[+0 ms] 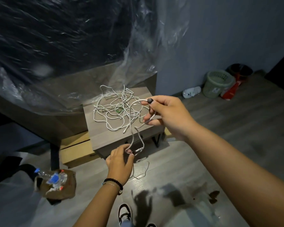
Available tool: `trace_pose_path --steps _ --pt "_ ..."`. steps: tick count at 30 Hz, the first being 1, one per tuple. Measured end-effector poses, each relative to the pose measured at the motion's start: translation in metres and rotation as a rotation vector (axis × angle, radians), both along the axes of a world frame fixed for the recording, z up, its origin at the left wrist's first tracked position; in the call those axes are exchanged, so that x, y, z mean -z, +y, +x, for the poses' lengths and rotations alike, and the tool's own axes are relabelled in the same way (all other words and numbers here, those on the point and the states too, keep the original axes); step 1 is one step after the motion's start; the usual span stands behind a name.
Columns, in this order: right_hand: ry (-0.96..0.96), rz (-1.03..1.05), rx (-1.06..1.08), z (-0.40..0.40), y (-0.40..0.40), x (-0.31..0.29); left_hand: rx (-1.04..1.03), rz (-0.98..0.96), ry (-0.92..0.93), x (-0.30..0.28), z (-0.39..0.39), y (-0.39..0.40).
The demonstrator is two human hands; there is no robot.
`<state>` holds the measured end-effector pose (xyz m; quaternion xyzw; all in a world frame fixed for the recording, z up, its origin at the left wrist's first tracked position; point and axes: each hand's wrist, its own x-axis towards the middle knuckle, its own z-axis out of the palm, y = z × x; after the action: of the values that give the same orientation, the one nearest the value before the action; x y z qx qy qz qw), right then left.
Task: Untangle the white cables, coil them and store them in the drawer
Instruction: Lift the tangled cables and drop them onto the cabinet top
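I'm pinching one white cable in both hands: right hand up high, left hand low at its plug end, so it's running steeply between them. The tangle is lying beyond on the nightstand, nearer my right.

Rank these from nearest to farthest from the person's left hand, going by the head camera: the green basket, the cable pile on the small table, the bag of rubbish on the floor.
1. Cable pile: on the small table, just beyond the left hand.
2. Bag of rubbish: on the floor, out to the left; close to the pile's rank.
3. Green basket: by the far wall, well to the right.
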<state>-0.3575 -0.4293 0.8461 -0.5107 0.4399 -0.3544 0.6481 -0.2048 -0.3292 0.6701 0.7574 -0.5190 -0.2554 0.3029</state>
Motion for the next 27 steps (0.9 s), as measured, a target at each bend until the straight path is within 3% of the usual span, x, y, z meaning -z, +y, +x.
trace_pose_path --steps 6,11,19,24,27 --pt "-0.065 0.008 -0.028 0.027 -0.010 -0.039 0.073 0.007 0.021 -0.032 0.009 -0.035" --pt "-0.142 0.011 -0.027 0.055 -0.033 -0.066 0.095 -0.121 0.038 -0.058 0.022 -0.069" --pt "-0.154 -0.029 0.197 0.092 -0.084 -0.080 0.144 -0.041 0.397 -0.067 0.093 -0.107" --pt "-0.075 0.066 0.351 0.099 -0.113 -0.062 0.149 -0.172 0.433 -0.096 0.129 -0.120" --pt "0.004 0.232 0.453 0.096 -0.132 -0.032 0.042 -0.167 0.706 -0.112 0.146 -0.131"
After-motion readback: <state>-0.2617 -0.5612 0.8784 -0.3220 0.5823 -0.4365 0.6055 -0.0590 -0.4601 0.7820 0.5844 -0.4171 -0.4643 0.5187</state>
